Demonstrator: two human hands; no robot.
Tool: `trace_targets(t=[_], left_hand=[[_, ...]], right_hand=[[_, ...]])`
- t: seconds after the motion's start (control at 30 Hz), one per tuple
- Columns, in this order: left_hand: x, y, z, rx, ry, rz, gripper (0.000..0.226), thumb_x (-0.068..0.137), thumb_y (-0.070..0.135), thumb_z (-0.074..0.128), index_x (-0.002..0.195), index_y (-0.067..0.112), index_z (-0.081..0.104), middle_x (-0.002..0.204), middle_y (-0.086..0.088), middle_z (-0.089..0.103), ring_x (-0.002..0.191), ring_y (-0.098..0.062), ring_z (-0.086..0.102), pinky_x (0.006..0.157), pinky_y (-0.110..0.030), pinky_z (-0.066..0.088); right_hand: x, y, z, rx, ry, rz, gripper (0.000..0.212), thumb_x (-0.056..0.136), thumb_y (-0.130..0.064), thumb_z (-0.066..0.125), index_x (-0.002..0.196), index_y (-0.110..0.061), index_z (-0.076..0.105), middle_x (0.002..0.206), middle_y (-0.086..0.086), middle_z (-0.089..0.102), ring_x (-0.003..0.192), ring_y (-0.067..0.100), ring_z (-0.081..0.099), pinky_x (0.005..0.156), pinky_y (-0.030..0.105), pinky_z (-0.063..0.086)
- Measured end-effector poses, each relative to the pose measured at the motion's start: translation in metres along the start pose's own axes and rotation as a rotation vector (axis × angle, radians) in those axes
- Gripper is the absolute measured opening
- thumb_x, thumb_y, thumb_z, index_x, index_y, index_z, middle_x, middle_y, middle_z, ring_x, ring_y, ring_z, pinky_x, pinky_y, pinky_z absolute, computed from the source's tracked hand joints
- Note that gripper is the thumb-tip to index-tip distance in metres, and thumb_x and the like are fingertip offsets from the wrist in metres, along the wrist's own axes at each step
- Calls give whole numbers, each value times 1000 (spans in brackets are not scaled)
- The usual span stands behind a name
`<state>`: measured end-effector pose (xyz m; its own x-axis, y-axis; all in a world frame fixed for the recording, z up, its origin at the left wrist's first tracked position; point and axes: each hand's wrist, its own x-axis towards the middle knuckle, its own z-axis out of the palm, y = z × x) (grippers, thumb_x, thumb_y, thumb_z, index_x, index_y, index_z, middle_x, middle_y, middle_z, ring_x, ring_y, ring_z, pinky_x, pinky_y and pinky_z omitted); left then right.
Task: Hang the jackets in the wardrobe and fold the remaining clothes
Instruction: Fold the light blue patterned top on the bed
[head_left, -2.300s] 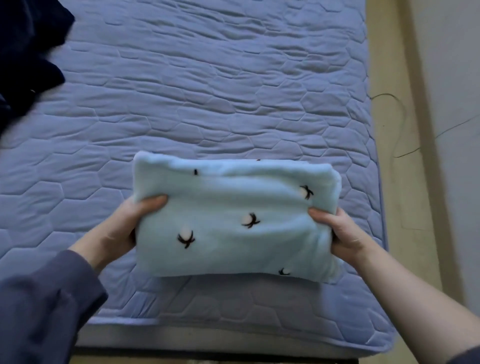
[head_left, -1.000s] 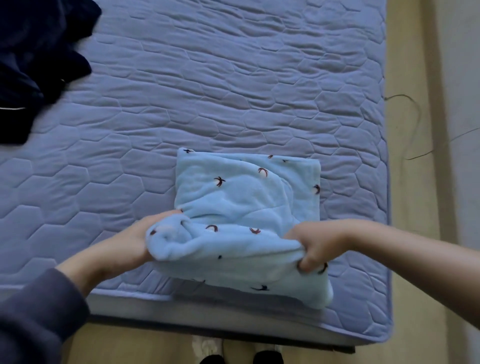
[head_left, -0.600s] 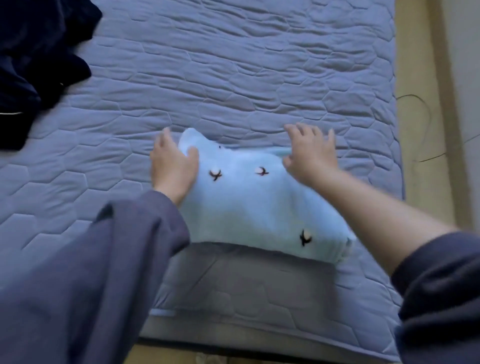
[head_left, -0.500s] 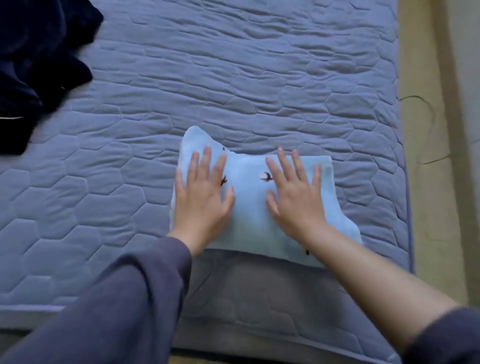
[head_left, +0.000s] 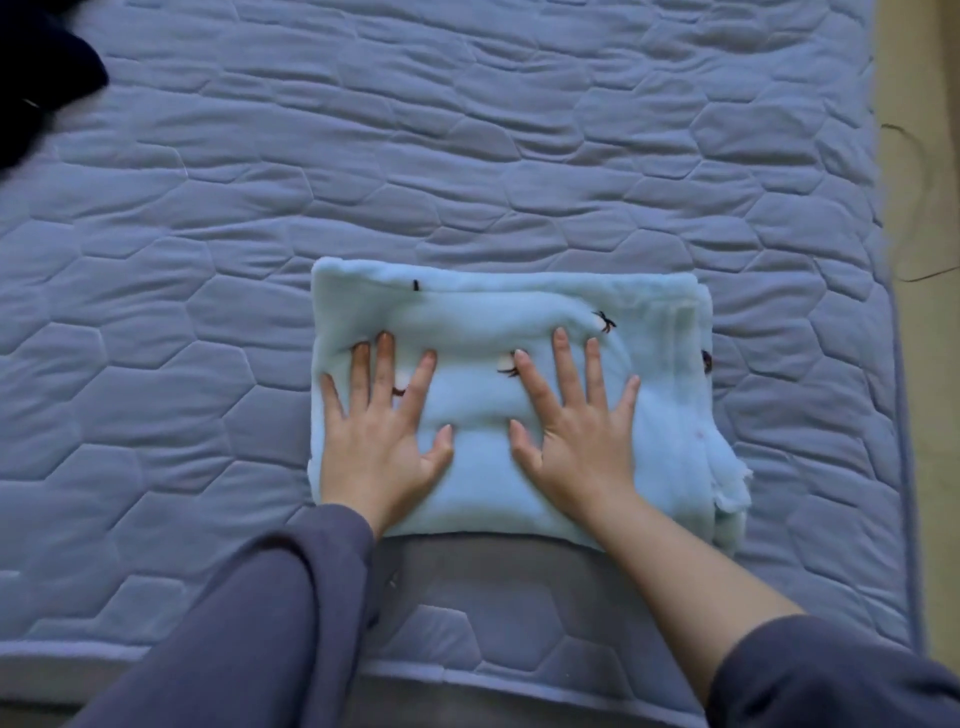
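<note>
Head view: a pale blue folded garment (head_left: 483, 467) with small dark motifs lies on the quilted bed (head_left: 467, 156), toward the 6 o'clock side of the frame and close to the bed's near edge. Both hands are flat on top of it, fingers straight and spread, holding nothing. The left hand (head_left: 379, 431) presses the 9 o'clock half and the right hand (head_left: 576, 431) presses the middle, toward 3 o'clock. The step appears to be flattening the finished fold.

Findings:
- The 3 o'clock edge shows several stacked layers, and a loose flap (head_left: 727, 483) sticks out ragged at the 4 o'clock corner. Neither hand covers this side.
- The fabric looks thick and fleecy, with a soft ridge running across it beyond the fingertips.
- A heap of dark clothing (head_left: 41, 78) sits at the 10 o'clock corner, well apart and apparently not yet dealt with.
- A strip of floor (head_left: 924, 364) runs along 3 o'clock, with a thin cord (head_left: 914, 208) lying on it.

Risks, as judged:
- Springy fleece may puff up and open once pressure is released, starting at the unpressed 3 o'clock layers.
- Lifting the bundle from one side could let the loose flap drop and pull the fold apart.
- A push toward 6 o'clock could slide the bundle off the near edge of the bed.
</note>
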<state>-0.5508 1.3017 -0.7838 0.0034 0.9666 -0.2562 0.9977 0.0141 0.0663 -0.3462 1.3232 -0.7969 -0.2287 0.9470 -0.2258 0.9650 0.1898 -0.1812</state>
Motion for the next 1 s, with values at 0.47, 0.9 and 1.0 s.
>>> trace_targets(t=[0.47,0.9,1.0], left_hand=[[49,24,-66,98,154,350,65,87,48,30,148,26,31,156,-9,26,144,-34,21,110,-64,6],[104,-23,-22,-82,152,-34,57,96,44,39,148,22,32,158,-11,19,146,-30,13,110,-59,15],[95,-32,-34,-409,210,-160,64,96,35,51,149,11,26,156,-17,20,143,-32,20,115,-44,18]], right_hand=[[8,-3,-62,38,-30,48,72,87,-51,18,153,-23,16,161,1,10,148,26,8,111,63,2],[17,54,-21,11,-145,359,63,93,-59,13,151,-39,-3,161,-7,-9,148,13,-6,111,63,0],[1,60,-34,77,-220,430,61,94,-60,17,150,-42,-2,160,-11,-10,148,17,-6,109,62,19]])
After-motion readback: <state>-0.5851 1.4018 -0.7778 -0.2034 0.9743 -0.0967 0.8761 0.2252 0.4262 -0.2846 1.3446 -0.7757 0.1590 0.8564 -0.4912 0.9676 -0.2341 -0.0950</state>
